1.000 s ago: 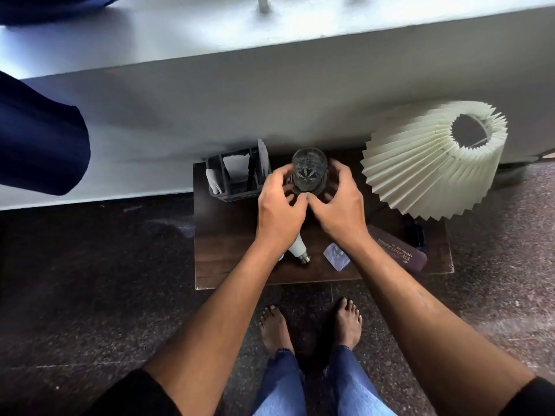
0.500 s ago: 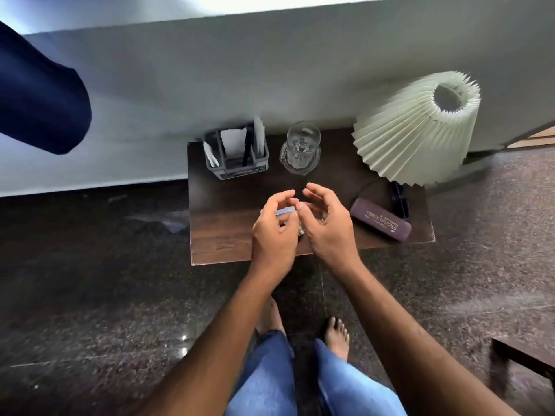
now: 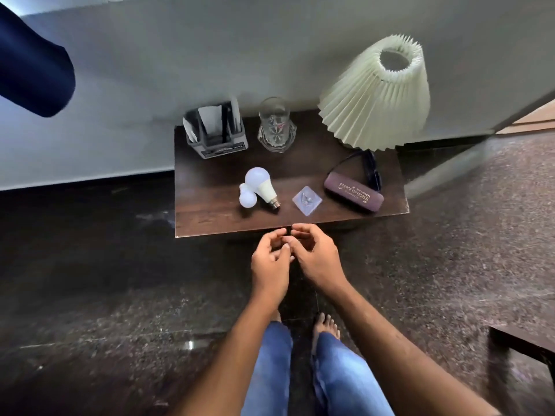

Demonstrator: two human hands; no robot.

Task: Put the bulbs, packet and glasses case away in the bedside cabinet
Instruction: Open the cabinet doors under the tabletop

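A grey plastic holder box with white papers (image 3: 216, 130) stood at the back left corner of the dark brown wooden counter (image 3: 210, 217), close to the wall. In front of it, a small round white bulb (image 3: 248, 198) lay touching a bigger white bulb with a metal end (image 3: 261, 183). There was bare wood between them and the left edge. A clear patterned drinking glass (image 3: 274, 127) stood at the back.

The left hand (image 3: 270, 265) hung just past the counter's front edge, over the dark speckled floor (image 3: 105, 280). Its grip was loose and held nothing. A small clear square packet (image 3: 307, 200) lay near the front edge. The right hand (image 3: 318, 256) was just beside the left, its grip loose and holding nothing too.

The long purple glasses case (image 3: 353, 195) lay near the right edge. Behind it stood a cream pleated lampshade (image 3: 378, 94).
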